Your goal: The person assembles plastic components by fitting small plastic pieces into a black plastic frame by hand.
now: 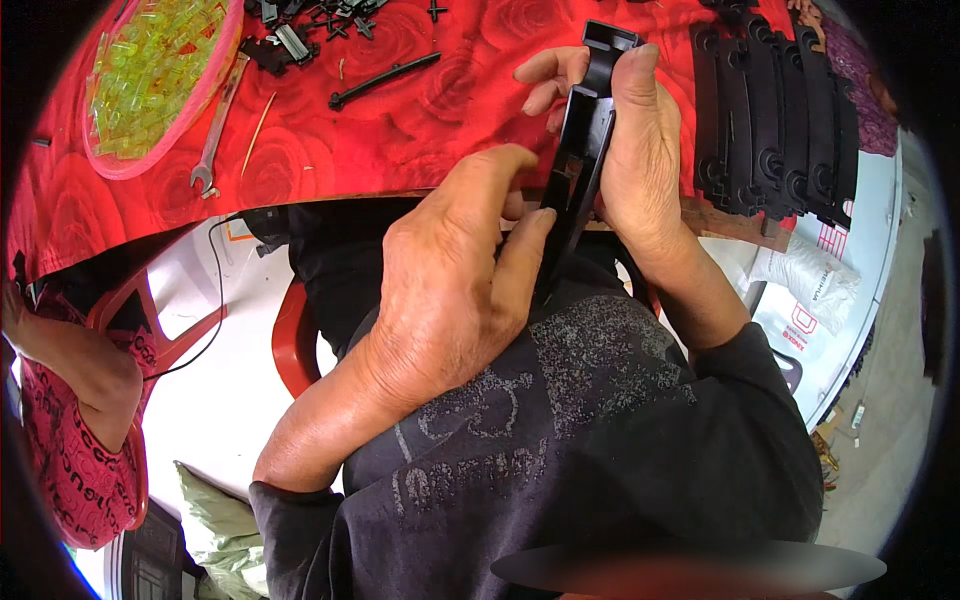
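Observation:
A long black plastic channel-shaped part (583, 125) is held up in front of me, slanting from upper right to lower left, past the near table edge. My right hand (640, 150) grips its upper end, thumb along the right side and fingers behind it. My left hand (450, 260) is closed around the lower stretch, its thumb pressed against the side of the channel. Some of the left fingers and the part's lowest end are hidden or dark against my shirt.
On the red rose-patterned cloth (460, 110) lie a wrench (215, 130), a thin stick (259, 132), a black rod (385, 80) and small black pieces (293, 42). A pink-rimmed basket (118, 172) holds yellow-green clear pieces. Long black parts (768, 120) lie stacked right. Another person's arm (85, 375) is left.

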`<state>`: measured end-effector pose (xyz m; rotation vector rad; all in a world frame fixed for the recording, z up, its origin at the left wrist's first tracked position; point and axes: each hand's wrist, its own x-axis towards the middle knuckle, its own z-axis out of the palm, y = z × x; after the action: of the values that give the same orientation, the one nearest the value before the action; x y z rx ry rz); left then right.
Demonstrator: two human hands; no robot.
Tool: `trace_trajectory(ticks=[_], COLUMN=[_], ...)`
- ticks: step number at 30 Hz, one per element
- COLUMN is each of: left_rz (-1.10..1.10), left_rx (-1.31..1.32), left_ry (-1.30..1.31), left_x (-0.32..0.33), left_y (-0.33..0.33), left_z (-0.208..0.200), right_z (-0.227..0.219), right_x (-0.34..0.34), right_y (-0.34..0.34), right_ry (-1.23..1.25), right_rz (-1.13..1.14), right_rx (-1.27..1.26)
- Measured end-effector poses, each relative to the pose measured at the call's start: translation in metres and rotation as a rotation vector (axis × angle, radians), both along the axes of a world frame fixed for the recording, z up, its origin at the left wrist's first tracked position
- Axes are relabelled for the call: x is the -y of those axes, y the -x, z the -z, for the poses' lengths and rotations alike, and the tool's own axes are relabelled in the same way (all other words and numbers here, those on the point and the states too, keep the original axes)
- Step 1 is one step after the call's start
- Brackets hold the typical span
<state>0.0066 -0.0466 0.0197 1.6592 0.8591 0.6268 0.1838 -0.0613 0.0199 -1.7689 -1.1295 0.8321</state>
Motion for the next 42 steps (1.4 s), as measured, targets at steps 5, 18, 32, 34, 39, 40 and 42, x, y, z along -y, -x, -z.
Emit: trace_trajectory(ticks=[5,18,32,34,39,40,42], left_rz=[0.025,0.274,0.259,0.268,0.269,0.269,0.268], left_rx=[0.070,0.244,0.265,0.238,0.173,0.185,0.197], left_ry=[0.228,0.846,0.891,0.886,0.883,0.850,0.819], left_x=[0.006,0.012,0.009,0.007,0.008,0.010,0.011], left_y=[-0.007,-0.024,-0.045,-0.046,-0.046,-0.045,-0.045], left_z=[0.012,0.027,0.024,0.022,0.017,0.018,0.018], right_z=[0.006,0.013,0.021,0.017,0.011,0.010,0.010], right_x=[-0.002,0.004,0.004,0.002,-0.004,-0.004,-0.003], right_y=[-0.001,-0.008,-0.033,-0.037,-0.048,-0.049,-0.047], right_ry=[-0.028,-0.023,-0.175,-0.185,-0.301,-0.306,-0.289], right_rz=[-0.008,0.111,0.144,0.143,0.005,-0.037,0.007], right_rx=[-0.029,-0.165,-0.586,-0.697,-1.012,-0.972,-0.984])
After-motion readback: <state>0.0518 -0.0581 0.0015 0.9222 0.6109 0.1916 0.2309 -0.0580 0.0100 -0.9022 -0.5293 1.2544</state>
